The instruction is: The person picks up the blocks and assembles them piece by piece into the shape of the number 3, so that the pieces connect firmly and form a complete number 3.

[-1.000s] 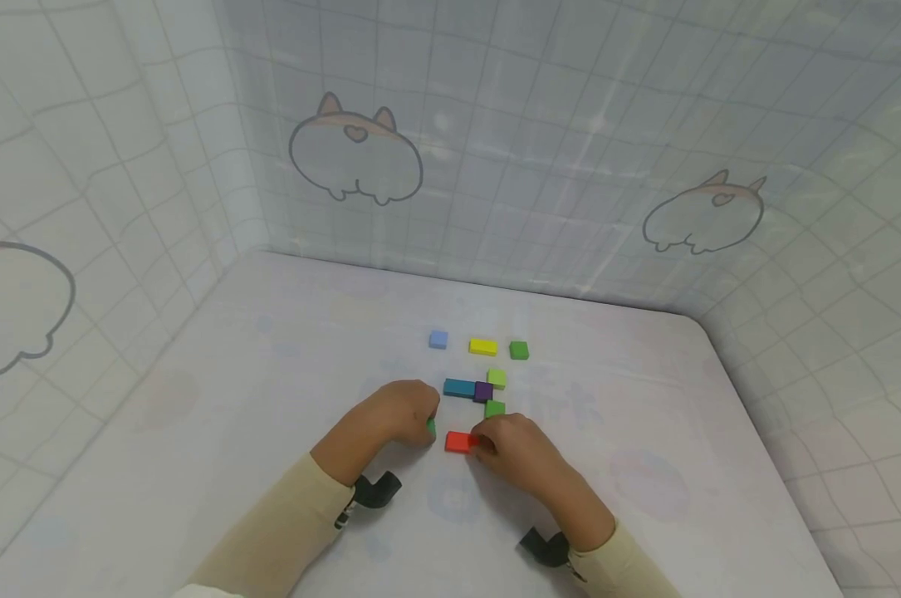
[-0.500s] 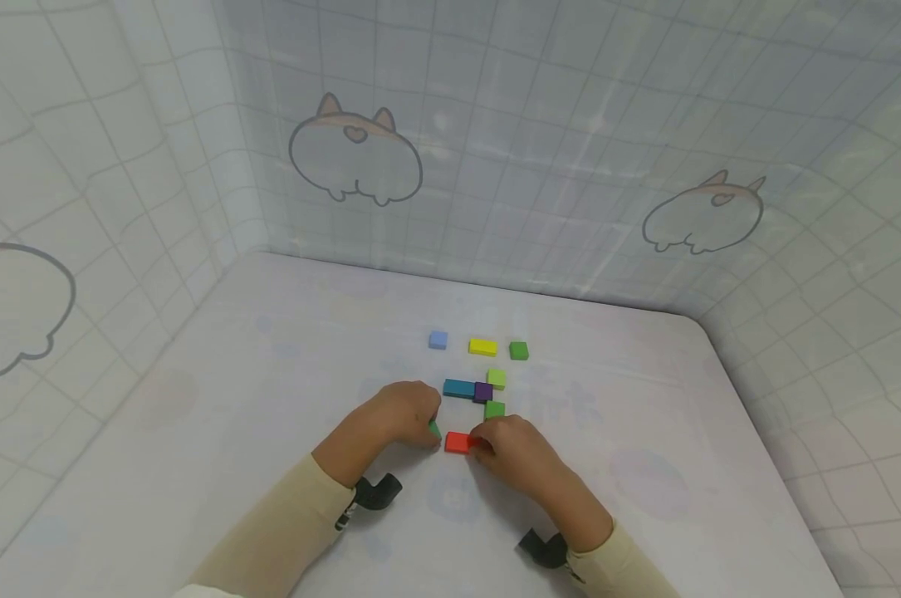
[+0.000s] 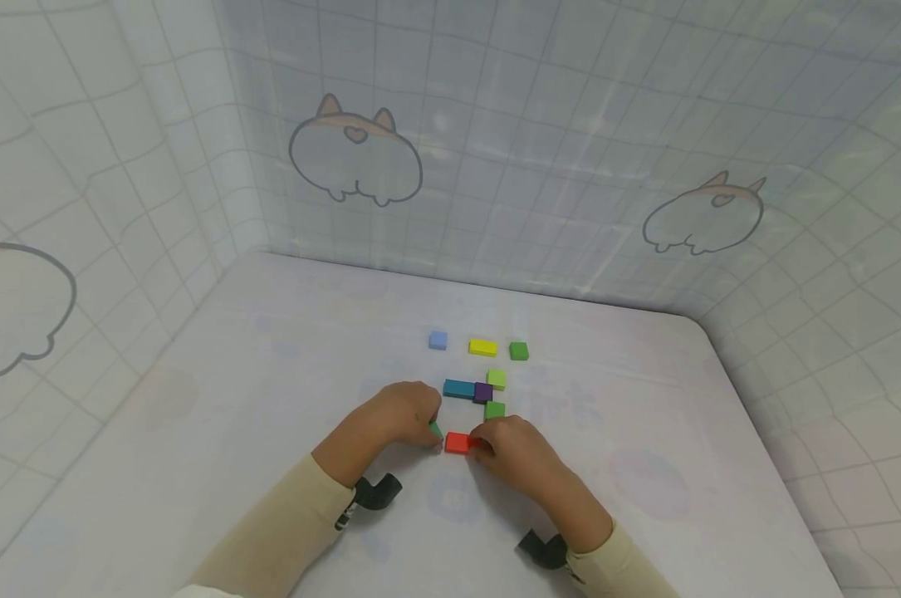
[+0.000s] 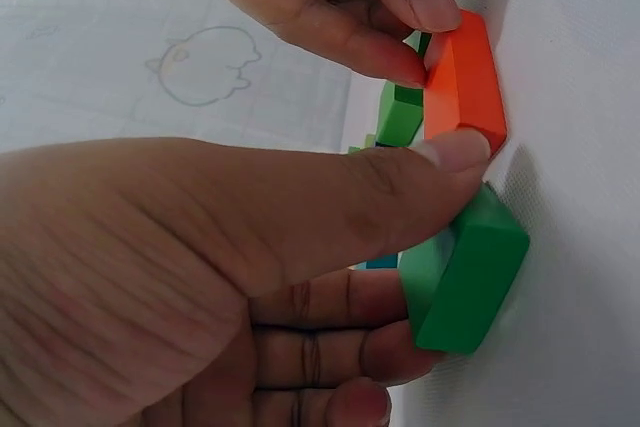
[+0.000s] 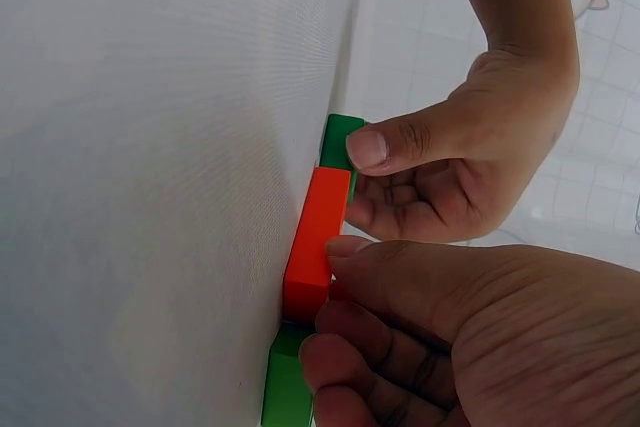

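Evidently pinched near one end by right hand (image 3: pixel 521 450): red block (image 5: pixel 317 232), low at the white tabletop (image 3: pixel 330 332), seemingly resting on it. Right thumb and fingertips narrow around that end, likely for steadying while leaving the other end bare toward left fingers.

Close by that bare end, in left hand (image 3: pixel 403 413): green block (image 4: pixel 475 282), slanted, gripped between thumb and fingers. Grip low to the surface, probably for fine control. Contact between green and red: impossible to tell, left thumb tip being in the way.

Just beyond right fingertips: green cube (image 3: pixel 495 410). Past that, purple block (image 3: pixel 483 393), at or near corner contact with it; lime block (image 3: pixel 497 379) at another corner; teal block (image 3: pixel 459 389) end-on to purple, ahead of left fingers. Apparently set corner to corner on purpose.

Farthest from both hands: light blue block (image 3: pixel 438 340), yellow block (image 3: pixel 483 348), second green cube (image 3: pixel 519 351), in a loose row, perhaps for clearance from fingers.
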Demonstrator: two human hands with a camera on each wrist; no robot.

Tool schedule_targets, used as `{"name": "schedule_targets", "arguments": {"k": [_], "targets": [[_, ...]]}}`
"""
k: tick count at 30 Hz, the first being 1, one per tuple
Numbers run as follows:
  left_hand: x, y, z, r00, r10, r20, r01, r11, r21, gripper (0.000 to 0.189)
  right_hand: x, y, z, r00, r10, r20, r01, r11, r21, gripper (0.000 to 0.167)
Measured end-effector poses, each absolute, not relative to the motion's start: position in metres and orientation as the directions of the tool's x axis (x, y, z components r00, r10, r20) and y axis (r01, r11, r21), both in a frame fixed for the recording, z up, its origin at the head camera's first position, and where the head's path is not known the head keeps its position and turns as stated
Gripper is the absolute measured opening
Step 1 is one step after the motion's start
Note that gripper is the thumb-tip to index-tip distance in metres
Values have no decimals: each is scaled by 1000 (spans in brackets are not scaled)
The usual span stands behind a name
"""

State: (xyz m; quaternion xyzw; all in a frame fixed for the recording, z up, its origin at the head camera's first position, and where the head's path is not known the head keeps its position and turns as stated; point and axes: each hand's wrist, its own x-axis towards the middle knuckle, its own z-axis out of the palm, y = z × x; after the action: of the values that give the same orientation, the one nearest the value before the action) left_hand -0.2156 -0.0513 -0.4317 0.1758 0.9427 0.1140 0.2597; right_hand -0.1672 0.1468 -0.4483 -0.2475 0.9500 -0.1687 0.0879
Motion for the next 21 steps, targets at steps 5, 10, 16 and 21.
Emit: {"name": "schedule_targets", "arguments": {"k": [5, 10, 16, 21], "targets": [[-215, -50, -432, -807, 388, -445, 262, 911, 319, 32, -168, 146, -449, -865, -495, -86, -437, 825, -360, 19], [-216, -50, -432, -811, 378, -447, 255, 915, 312, 32, -168, 147, -450, -866, -494, -81, -438, 826, -355, 19], [-217, -49, -434, -814, 368, -450, 240, 918, 316, 33, -168, 146, -451, -869, -488, -80, -434, 830, -350, 19], [-217, -50, -435, -815, 383, -435, 251, 910, 330, 33, -168, 147, -452, -868, -491, -71, -441, 830, -341, 19]]}}
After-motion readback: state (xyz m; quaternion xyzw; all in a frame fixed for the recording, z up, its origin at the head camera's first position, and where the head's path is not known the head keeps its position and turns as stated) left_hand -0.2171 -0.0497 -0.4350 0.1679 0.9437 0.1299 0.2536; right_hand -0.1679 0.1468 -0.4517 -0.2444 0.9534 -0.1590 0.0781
